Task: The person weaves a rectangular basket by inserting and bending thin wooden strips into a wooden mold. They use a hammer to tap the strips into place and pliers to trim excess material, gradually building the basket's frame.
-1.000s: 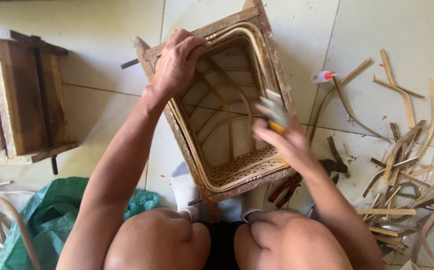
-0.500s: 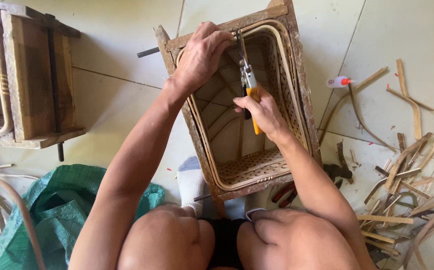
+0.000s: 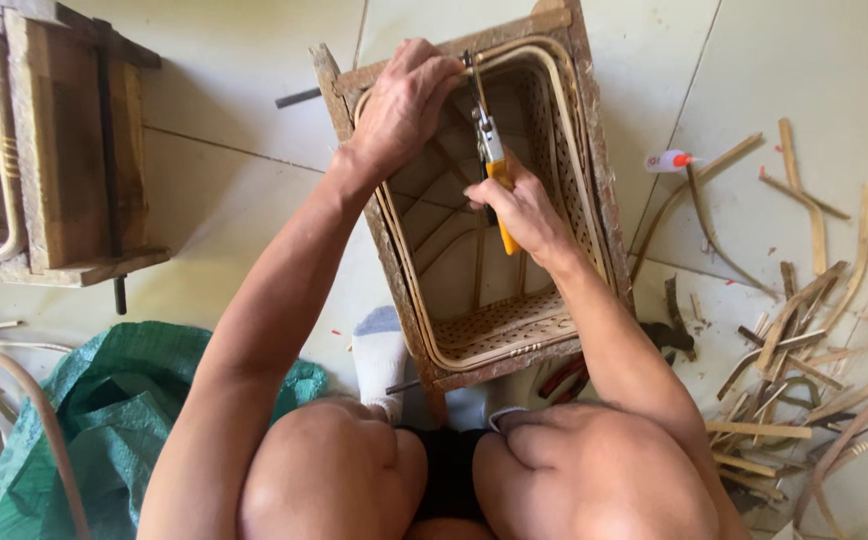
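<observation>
A rectangular wooden frame point(image 3: 600, 170) with a woven rattan basket point(image 3: 502, 322) fitted inside stands on the floor between my knees. My left hand point(image 3: 404, 105) grips the far rim of the frame and basket. My right hand point(image 3: 522, 210) holds pliers with yellow handles point(image 3: 495, 175); their metal jaws reach up to the basket's far rim, right beside my left fingers. My feet in light socks point(image 3: 382, 357) rest under the near edge of the frame.
A second wooden frame with rattan point(image 3: 49, 150) lies at the left. A green plastic sack point(image 3: 104, 400) is at lower left with bent canes point(image 3: 24, 400). Cut rattan strips point(image 3: 804, 320) litter the floor at right, near a small glue bottle point(image 3: 666, 160).
My right hand brought the pliers from the basket's right rim up to the far rim beside my left hand. The view shifted slightly closer.
</observation>
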